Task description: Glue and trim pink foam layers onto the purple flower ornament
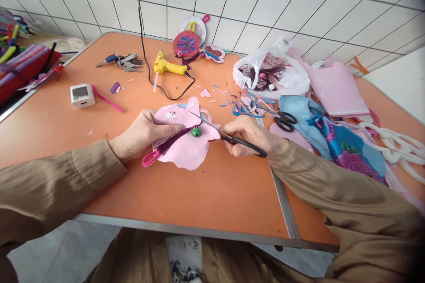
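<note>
My left hand (148, 135) pinches the left side of a pink foam sheet craft piece (189, 157) with a wavy cut edge. Across its front lies a purple tassel (172, 138) with a green bell (196, 132) at its right end, and a pink loop (150, 158) sticks out at the lower left. Scissors (239, 140) with black handles are gripped in my right hand (247, 135), their blades reaching left across the pink sheet. Just how far the blades are apart is hard to make out. Part of a white ring shows behind the piece.
Behind my hands lie a yellow glue gun (169, 67) with its black cord, keys (128, 62) and a white cube (83, 95). Scraps (244, 106), a second pair of scissors (285, 121), a plastic bag of tassels (272, 86) and blue fabric (299, 112) spread rightward. Finished-looking round ornaments (186, 44) rest by the tiled wall.
</note>
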Action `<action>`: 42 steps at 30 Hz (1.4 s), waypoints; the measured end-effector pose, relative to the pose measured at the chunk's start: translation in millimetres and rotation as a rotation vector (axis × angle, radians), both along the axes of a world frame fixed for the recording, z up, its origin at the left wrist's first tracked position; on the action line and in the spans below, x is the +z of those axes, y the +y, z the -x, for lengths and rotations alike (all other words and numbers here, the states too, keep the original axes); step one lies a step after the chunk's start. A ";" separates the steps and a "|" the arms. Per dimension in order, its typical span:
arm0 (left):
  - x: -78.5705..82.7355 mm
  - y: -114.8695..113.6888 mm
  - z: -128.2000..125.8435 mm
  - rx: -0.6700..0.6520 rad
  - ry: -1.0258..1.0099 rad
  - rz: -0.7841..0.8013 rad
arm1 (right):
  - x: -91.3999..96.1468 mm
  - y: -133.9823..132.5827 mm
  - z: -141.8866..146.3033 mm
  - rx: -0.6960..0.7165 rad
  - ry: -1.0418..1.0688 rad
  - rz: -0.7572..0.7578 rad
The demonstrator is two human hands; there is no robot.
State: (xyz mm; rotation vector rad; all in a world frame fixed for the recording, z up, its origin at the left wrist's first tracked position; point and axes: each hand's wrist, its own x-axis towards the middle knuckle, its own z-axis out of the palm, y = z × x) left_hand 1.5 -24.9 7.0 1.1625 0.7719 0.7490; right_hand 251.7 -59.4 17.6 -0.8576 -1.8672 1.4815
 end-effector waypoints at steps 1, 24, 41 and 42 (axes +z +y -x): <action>0.4 -0.1 -0.1 -0.001 -0.001 0.006 | -0.3 0.2 -0.3 0.002 0.000 -0.004; 5.2 1.3 0.2 0.018 -0.045 0.179 | -10.5 13.8 -9.2 0.143 -0.013 -0.124; 6.6 -1.6 -2.1 0.002 -0.123 0.239 | -24.0 16.3 -10.7 0.053 -0.026 -0.223; 6.9 -1.9 -2.2 0.001 -0.124 0.237 | -24.6 16.4 -10.7 0.055 -0.013 -0.228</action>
